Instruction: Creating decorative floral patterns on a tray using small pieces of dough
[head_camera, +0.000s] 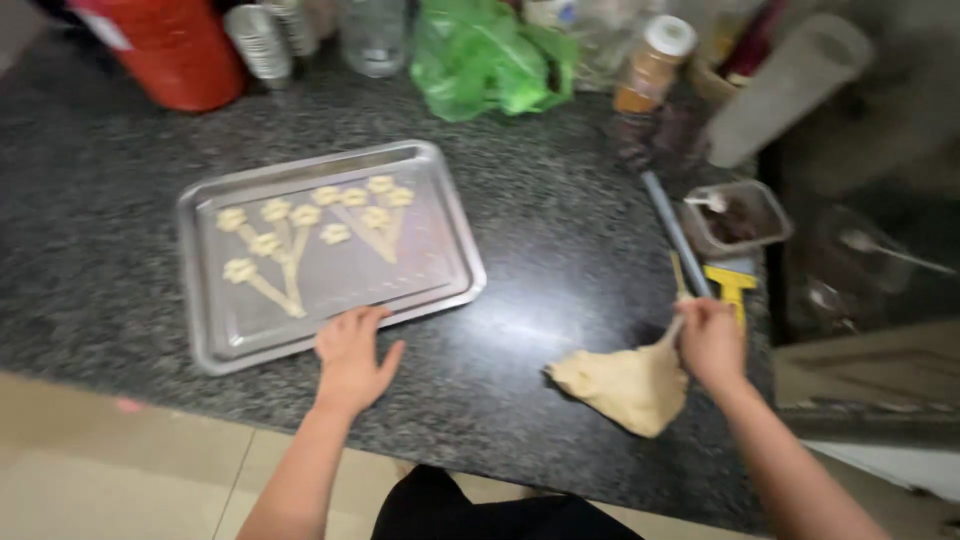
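A metal baking tray (440, 200) lies on the dark speckled counter (560, 240). Several flower-shaped dough pieces (305, 215) with thin dough stems are laid out in it. My left hand (352, 355) rests flat at the tray's front edge, fingers spread, touching the rim. A lump of pale dough (625, 385) sits on the counter to the right. My right hand (710, 345) pinches a stretched strand pulled up from that lump.
A yellow-handled tool (732, 285), a grey rod (675, 230) and a small container with dark filling (738, 218) lie beyond my right hand. At the back stand a red canister (175, 50), bottles, a green plastic bag (490, 55), a spice jar (650, 65).
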